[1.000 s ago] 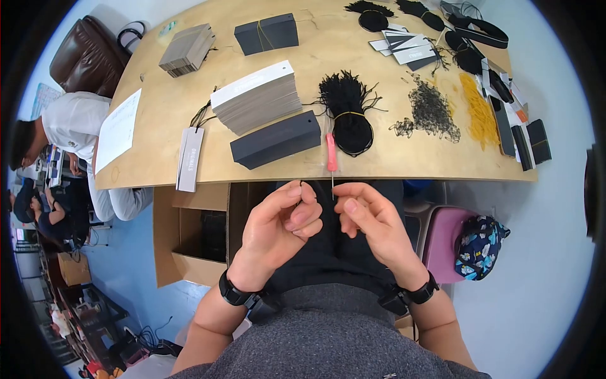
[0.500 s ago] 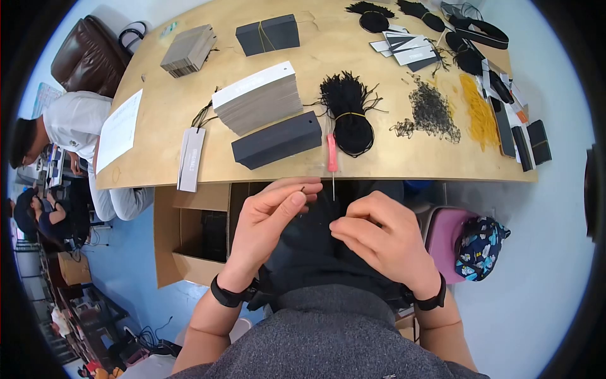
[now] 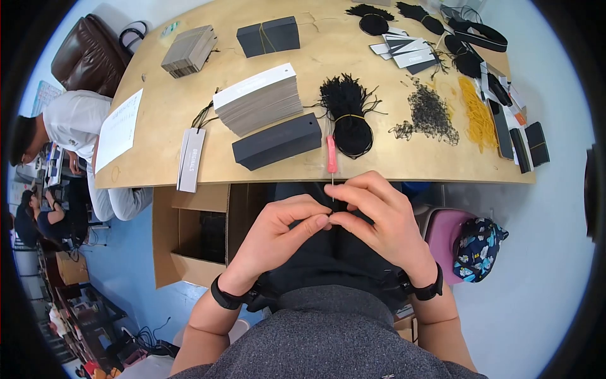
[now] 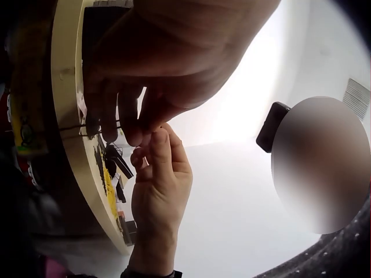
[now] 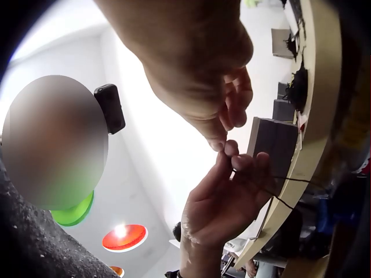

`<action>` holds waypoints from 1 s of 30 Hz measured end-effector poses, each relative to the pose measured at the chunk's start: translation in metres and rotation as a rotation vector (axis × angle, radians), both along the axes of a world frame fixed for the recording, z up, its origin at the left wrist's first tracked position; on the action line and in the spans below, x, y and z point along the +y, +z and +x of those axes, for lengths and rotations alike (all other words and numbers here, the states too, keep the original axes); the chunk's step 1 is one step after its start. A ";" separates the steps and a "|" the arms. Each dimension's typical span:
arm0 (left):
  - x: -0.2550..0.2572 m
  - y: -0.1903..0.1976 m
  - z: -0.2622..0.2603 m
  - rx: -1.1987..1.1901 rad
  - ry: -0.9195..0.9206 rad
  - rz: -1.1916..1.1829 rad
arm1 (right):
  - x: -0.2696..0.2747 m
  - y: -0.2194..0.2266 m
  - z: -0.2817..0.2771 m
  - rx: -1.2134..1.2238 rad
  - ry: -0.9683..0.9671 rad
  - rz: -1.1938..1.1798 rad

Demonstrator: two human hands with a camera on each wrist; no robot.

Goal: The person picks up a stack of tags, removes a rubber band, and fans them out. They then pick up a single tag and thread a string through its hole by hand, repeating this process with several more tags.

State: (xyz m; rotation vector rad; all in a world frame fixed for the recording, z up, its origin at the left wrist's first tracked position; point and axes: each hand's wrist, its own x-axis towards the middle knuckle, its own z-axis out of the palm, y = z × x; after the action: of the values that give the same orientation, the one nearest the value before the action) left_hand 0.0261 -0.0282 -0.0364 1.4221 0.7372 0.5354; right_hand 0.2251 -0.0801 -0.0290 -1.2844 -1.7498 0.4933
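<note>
Both hands meet just in front of the table edge. The left hand (image 3: 274, 237) pinches a thin black cord (image 5: 283, 178) between thumb and fingers; two strands of it run out toward the table in the right wrist view. At the left fingertips, the right hand (image 3: 388, 221) pinches the same cord, its end mostly hidden by the fingers. Just beyond them a pink-handled tool (image 3: 331, 156) lies with its thin metal shaft over the edge. Beside it is a banded bundle of black cords (image 3: 352, 134). Left of that stand a dark tag stack (image 3: 278, 142) and a white-topped one (image 3: 262, 98).
Two corded tags (image 3: 189, 161) overhang the edge at left. Small black wire pieces (image 3: 430, 114) and yellow rubber bands (image 3: 478, 120) lie at right. An open cardboard box (image 3: 189, 265) stands below the table. Another person (image 3: 72, 123) sits at left.
The hands were apart, with the left holding the small dark cord end. The right hand dipped, then moved up and left, and the fingertips of both hands have come together.
</note>
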 end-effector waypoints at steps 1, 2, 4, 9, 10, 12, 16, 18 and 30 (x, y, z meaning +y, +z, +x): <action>0.002 0.000 -0.001 0.055 -0.039 0.067 | 0.000 -0.002 0.002 0.000 -0.002 0.001; 0.004 0.000 -0.001 0.110 -0.078 0.135 | -0.001 -0.006 0.005 -0.005 0.057 -0.020; 0.000 0.001 0.003 0.116 0.010 0.126 | -0.002 -0.008 0.007 -0.017 0.107 -0.039; -0.008 -0.014 0.010 0.069 0.152 0.184 | -0.006 -0.008 0.014 0.263 0.030 -0.323; -0.010 -0.015 0.012 0.056 0.143 0.187 | -0.002 -0.009 0.022 0.230 -0.002 -0.303; -0.014 -0.016 0.014 -0.110 0.265 -0.119 | 0.009 -0.023 0.051 -0.083 -0.316 -0.131; -0.012 -0.017 0.013 -0.062 0.280 -0.208 | 0.030 -0.042 0.097 -0.296 -0.636 -0.090; -0.013 -0.019 0.014 -0.055 0.262 -0.209 | 0.036 -0.049 0.104 -0.353 -0.632 -0.094; -0.008 -0.023 0.021 -0.103 0.268 -0.276 | 0.027 -0.059 0.097 -0.422 -0.719 -0.057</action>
State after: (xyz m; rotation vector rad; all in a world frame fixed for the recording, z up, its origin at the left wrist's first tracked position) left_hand 0.0466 -0.0362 -0.0591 1.0389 0.8881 0.6801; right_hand 0.3219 -0.0535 -0.0881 -2.0352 -1.4462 -0.1563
